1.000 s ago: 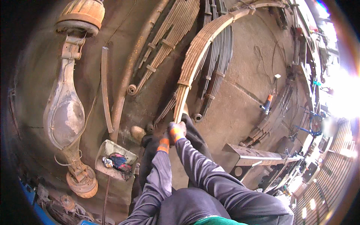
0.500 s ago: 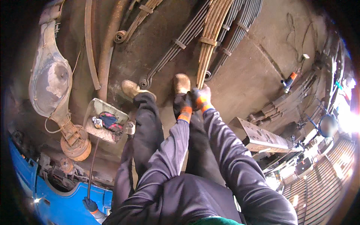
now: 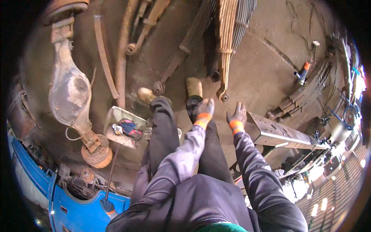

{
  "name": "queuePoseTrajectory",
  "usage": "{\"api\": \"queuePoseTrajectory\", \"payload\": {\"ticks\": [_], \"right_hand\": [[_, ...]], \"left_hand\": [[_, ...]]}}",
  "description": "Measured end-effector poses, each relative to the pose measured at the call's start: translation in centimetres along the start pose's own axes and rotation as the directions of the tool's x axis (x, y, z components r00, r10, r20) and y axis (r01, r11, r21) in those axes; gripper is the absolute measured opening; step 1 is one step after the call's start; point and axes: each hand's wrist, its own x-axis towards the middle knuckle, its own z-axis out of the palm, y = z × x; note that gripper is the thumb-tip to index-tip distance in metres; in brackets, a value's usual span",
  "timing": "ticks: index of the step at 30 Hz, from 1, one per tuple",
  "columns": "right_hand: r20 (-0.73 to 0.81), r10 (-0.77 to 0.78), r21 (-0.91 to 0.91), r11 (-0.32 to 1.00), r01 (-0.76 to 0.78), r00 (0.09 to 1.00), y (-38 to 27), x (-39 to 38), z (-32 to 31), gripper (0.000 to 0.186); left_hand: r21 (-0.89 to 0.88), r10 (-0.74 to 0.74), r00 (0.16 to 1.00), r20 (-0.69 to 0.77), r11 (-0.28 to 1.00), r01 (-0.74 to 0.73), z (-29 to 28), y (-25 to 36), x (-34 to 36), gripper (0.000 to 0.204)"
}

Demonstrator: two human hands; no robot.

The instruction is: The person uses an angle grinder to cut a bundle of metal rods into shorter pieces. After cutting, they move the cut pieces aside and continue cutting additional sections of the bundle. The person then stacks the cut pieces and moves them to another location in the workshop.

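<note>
Both my hands wear dark gloves with orange cuffs. My left hand (image 3: 205, 108) is held just beyond my knee, fingers stretched forward and holding nothing. To its right, my right hand (image 3: 238, 116) is spread, its fingers apart. Just beyond and between them lies the near end of a rusty brown leaf spring (image 3: 225, 58), which ends in a rolled eye. Neither hand touches it. A greyer leaf spring (image 3: 242, 23) lies against its right side. Left of it, a dark leaf spring (image 3: 176, 65) ends beside my boot (image 3: 146, 95).
At left, a co-worker's gloved hand (image 3: 107, 205) grips the handle of a pan (image 3: 109, 125) holding crumpled rags. Beyond it lies a large axle housing (image 3: 70, 92). A perforated steel beam (image 3: 278, 133) is close to my right hand. A blue vehicle body (image 3: 87, 208) stands at lower left.
Both hands have let go of the brown leaf spring's near end and moved apart, the right one further right. The spring now rests with its eye showing, and the view has shifted.
</note>
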Motion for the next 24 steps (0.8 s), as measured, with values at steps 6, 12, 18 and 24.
{"api": "queuePoseTrajectory", "payload": {"ticks": [6, 12, 18, 24], "right_hand": [[-0.079, -0.139, 0.461, 0.873, 0.160, 0.987, -4.3, -8.7, -7.3, 0.072], [-0.251, -0.214, 0.762, 0.558, 0.329, 0.944, 1.4, -8.6, -20.9, 0.037], [-0.285, 0.063, 0.680, 0.717, 0.155, 0.957, 18.5, -9.8, -27.8, 0.031], [-0.198, 0.589, 0.835, 0.520, -0.180, 0.784, 27.0, -15.6, -26.6, 0.043]], "left_hand": [[0.325, 0.202, 0.946, -0.253, 0.939, -0.114, -23.7, 0.6, -4.9, 0.048], [0.523, 0.329, 0.820, -0.469, 0.851, -0.042, -45.3, 6.9, -15.6, 0.063], [-0.243, 0.168, 0.876, -0.453, 0.922, -0.302, -50.4, 14.3, -18.2, 0.068], [0.295, 0.483, 0.865, -0.135, 0.853, -0.431, -40.5, 16.6, -15.6, 0.052]]}}
